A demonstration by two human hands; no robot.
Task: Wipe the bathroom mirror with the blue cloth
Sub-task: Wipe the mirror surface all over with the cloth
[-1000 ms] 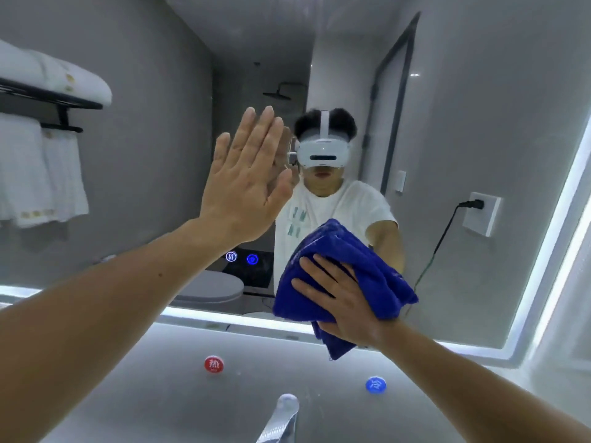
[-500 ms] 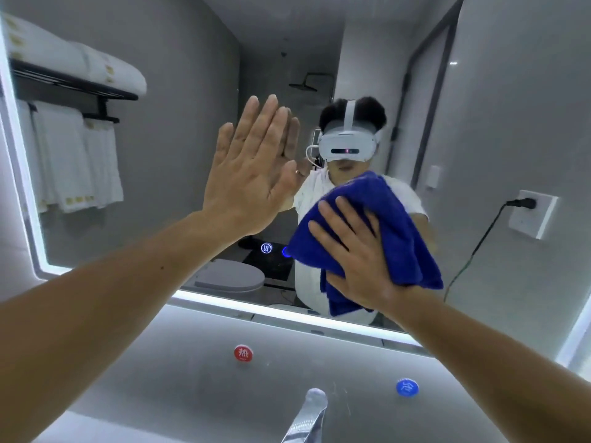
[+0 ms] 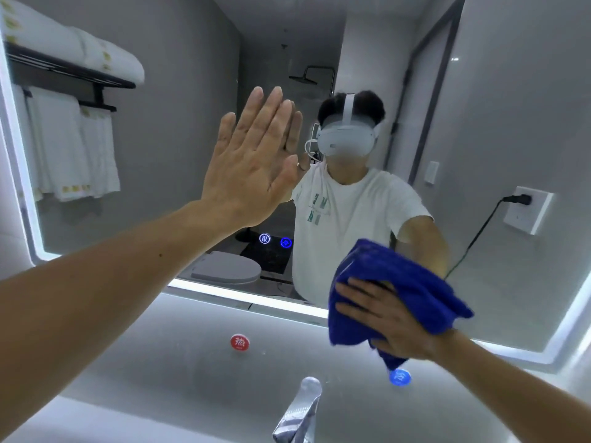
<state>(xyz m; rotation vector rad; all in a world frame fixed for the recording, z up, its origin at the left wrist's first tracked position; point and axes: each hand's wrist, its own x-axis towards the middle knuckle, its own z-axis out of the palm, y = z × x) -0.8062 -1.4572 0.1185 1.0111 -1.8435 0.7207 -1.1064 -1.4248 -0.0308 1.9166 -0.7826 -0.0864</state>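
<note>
Pressing the blue cloth (image 3: pixel 399 276) against the bathroom mirror (image 3: pixel 179 139) at four o'clock, the right hand (image 3: pixel 393 321) spreads straight fingers; the left hand (image 3: pixel 249 167) lies flat-palmed on the glass at eleven.

Left hand (image 3: pixel 252 161) raised flat, fingers straight; right hand (image 3: pixel 393 321) lower, fingers spread.

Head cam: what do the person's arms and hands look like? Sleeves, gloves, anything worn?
Left hand and right hand are bare: no gloves, rings or watch visible. Both forearms are uncovered up to the frame edge, with no sleeve in direct view. The mirror reflection shows a white short-sleeved T-shirt with green lettering.
</note>
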